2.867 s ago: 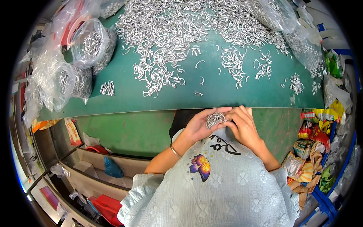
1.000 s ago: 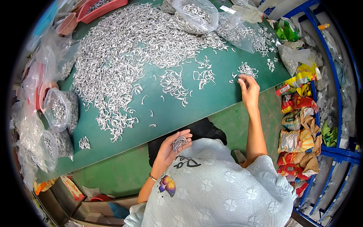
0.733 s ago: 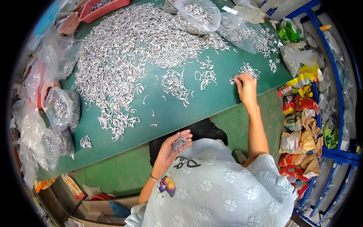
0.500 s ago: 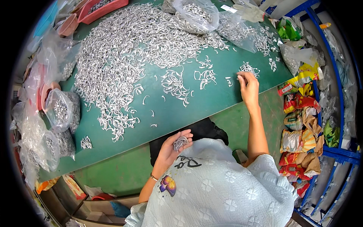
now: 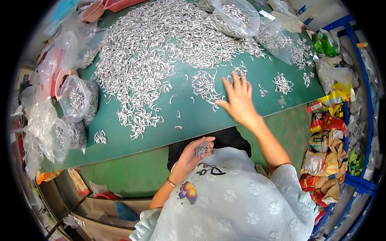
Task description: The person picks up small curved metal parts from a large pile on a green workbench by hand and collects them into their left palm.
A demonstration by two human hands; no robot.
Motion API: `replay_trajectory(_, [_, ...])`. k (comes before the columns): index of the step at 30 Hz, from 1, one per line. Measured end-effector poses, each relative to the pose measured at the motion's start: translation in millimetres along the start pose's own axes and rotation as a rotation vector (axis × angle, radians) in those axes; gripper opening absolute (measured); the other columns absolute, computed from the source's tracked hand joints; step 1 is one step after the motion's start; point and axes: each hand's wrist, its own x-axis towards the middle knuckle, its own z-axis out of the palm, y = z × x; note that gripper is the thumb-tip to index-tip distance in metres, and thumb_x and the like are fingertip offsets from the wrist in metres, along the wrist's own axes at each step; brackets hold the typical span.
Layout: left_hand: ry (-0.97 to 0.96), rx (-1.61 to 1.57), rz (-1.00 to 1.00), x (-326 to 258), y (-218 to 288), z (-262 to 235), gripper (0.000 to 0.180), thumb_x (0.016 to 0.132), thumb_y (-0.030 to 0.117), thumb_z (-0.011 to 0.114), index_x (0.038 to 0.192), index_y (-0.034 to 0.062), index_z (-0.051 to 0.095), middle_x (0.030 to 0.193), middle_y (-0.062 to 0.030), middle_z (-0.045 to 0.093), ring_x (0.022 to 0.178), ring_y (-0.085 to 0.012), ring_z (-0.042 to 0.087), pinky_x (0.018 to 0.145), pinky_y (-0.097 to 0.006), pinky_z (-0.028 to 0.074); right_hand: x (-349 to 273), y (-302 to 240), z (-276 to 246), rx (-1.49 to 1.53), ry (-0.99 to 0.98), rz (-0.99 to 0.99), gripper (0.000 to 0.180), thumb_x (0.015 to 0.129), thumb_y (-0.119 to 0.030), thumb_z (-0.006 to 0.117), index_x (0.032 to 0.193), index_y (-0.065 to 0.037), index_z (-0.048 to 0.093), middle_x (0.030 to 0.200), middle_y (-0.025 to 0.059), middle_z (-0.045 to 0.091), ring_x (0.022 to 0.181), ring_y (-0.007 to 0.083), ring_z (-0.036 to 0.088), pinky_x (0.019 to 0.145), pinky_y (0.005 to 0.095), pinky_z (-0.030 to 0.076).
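Observation:
My left hand (image 5: 190,156) is cupped near the table's front edge, its fingers curled round a small bunch of curved silver metal pieces (image 5: 202,150). Over the green table (image 5: 225,120) my right hand (image 5: 241,103) reaches out with its fingers spread and nothing visibly in it. Just left of its fingertips lies a loose cluster of the same pieces (image 5: 204,85); its fingers cover part of a smaller group beyond. A separate little heap (image 5: 282,84) sits to the right, and a wide heap (image 5: 136,60) spreads across the far left and middle.
Clear bags of metal pieces (image 5: 74,100) line the table's left side, and more bags (image 5: 237,20) stand at the back. A small neat bunch (image 5: 100,137) lies near the left front. Beyond the right edge are stacked colourful sacks (image 5: 317,162) and a blue metal rack (image 5: 360,182).
My right hand has left the small heap on the right and moved left to the middle cluster, its fingers spreading. My left hand still holds its bunch. The view has shifted slightly.

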Motion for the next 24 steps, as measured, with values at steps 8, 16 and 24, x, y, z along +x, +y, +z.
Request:
replay_trajectory(8, [0.009, -0.053, -0.023, 1.4, -0.6, -4.8, 0.03, 0.096, 0.021, 0.052, 0.11, -0.0044, 0.061, 0.083, -0.0044, 0.059, 0.076, -0.0135, 0.055, 0.067, -0.025, 0.046, 31.5, -97.2, 39.3, 0.446, 0.041, -0.156, 0.056, 0.09, -0.024, 0.059, 0.136, -0.001, 0.038, 0.146, 0.0226, 0.027, 0.137, 0.0413, 0.023, 0.11, 0.0562, 0.017])
replay_trajectory(16, [0.006, 0.053, 0.069, -0.3, -1.8, -7.9, 0.034, 0.095, 0.014, 0.051, 0.123, -0.0053, 0.053, 0.111, -0.0118, 0.062, 0.099, -0.02, 0.061, 0.088, -0.029, 0.049, 49.7, -27.0, -8.2, 0.405, 0.3, -0.052, 0.021, 0.076, -0.008, 0.068, 0.096, -0.001, 0.065, 0.105, 0.0111, 0.062, 0.104, 0.0307, 0.052, 0.089, 0.0415, 0.04])
replay_trajectory(24, [-0.028, -0.106, -0.018, 3.7, 9.5, 17.2, 0.046, 0.099, 0.022, 0.034, 0.13, -0.0121, 0.042, 0.136, -0.0238, 0.046, 0.125, -0.0325, 0.048, 0.105, -0.04, 0.04, 15.6, -11.3, -6.7, 0.156, 0.091, -0.158, 0.003, 0.078, -0.006, 0.06, 0.081, -0.005, 0.061, 0.088, 0.0082, 0.056, 0.085, 0.0254, 0.051, 0.076, 0.0378, 0.038])
